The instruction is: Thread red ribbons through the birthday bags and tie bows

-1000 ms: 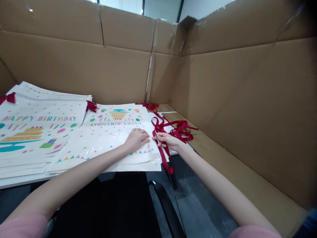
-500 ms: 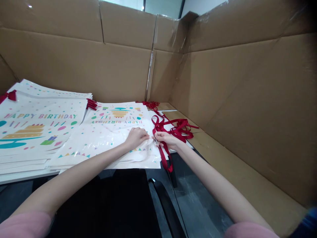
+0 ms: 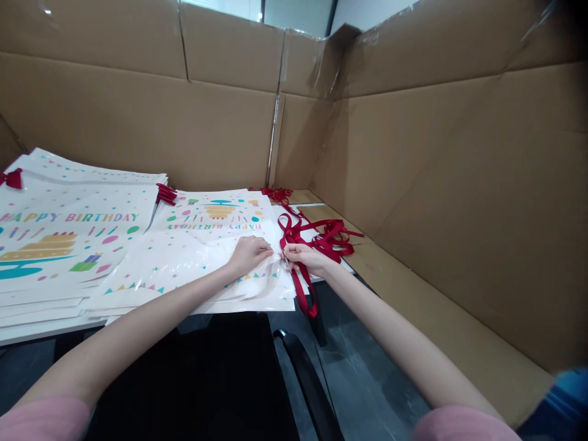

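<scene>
A glossy white plastic sheet (image 3: 156,257) printed with HAPPY BIRTHDAY lies upside down to me, on top of others like it. My left hand (image 3: 250,254) pinches this sheet near its right edge, fingers closed. Close beside it, my right hand (image 3: 305,257) is closed on a thin metal tool (image 3: 287,262), possibly tweezers, whose tip meets the sheet's edge by the left fingertips. Red ribbon (image 3: 301,288) hangs below the right hand over the table edge, and more loops of red ribbon (image 3: 335,236) lie behind it. The exact point of contact is too small to make out.
On the left is a stack of printed sheets (image 3: 82,202) with red ribbon bows (image 3: 166,194). A tangle of thin red ribbon (image 3: 278,195) lies at the back. Cardboard walls (image 3: 220,135) stand behind and to the right. Below is a black chair armrest (image 3: 310,386).
The whole view has shifted slightly, so everything sits a little further left. Both hands keep their grips at the sheet's right edge, with barely any visible movement.
</scene>
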